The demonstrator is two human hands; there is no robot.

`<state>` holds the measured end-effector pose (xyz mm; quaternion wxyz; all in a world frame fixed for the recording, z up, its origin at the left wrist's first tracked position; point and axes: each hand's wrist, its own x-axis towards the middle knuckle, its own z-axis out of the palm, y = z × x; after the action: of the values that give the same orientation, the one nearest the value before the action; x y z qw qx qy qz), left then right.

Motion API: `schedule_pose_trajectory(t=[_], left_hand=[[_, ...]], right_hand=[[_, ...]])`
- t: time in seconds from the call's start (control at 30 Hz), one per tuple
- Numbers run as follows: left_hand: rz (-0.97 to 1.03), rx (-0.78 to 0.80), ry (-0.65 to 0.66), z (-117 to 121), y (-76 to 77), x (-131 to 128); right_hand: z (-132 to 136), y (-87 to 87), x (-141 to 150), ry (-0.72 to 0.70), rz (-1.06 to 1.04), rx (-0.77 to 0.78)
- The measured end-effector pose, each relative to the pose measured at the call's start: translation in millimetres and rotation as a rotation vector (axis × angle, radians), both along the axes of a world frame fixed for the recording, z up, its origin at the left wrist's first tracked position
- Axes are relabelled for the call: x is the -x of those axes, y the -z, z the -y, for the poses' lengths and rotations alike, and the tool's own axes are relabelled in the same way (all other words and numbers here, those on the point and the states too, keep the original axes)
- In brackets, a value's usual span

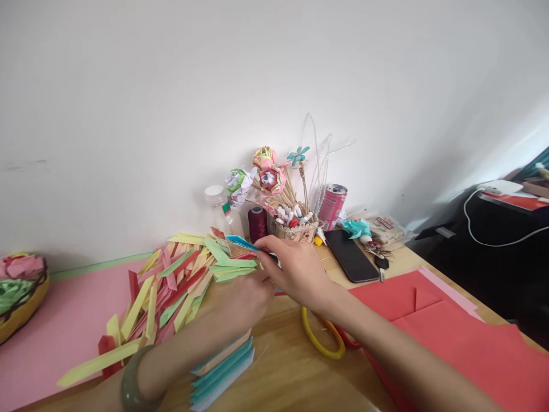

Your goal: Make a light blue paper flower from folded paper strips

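My right hand is closed, its thumb and fingertips pinching a folded blue paper strip that points left. Just below and left of it is my left hand, slightly blurred, with fingers curled in; whatever they hold is hidden. A bangle circles the left wrist. Under the left forearm lie blue and tan folded paper strips. Yellow and red scissor handles rest below my right hand, the blades out of sight. To the left spreads a pile of folded strips in yellow, red, pink and green.
Paper flowers stand in a small basket by the wall, beside a clear bottle, dark thread spool and pink can. A phone, keys and red paper lie right; a yellow basket sits left.
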<state>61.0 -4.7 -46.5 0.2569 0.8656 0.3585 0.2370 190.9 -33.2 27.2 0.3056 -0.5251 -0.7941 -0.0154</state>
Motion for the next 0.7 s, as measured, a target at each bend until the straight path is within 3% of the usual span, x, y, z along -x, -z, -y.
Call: schedule_pose_trajectory(t=[0.13,0.3,0.47,0.7], left_hand=[[0.070,0.026,-0.123,2,-22.4,12],[0.442,0.509,-0.218,-11,-43.9,18],[0.661,0.724,-0.173,-17,-46.3,29],[0.896,0.941,-0.131,-21,-45.0,36]], right_hand=[[1,-4.9,-7,-0.084,-0.114,-0.034],[-8,-3.2,-14,-0.275,-0.190,-0.085],[-12,2.4,-11,-0.271,-0.120,-0.068],[-12,4.2,-10,-0.240,0.012,-0.219]])
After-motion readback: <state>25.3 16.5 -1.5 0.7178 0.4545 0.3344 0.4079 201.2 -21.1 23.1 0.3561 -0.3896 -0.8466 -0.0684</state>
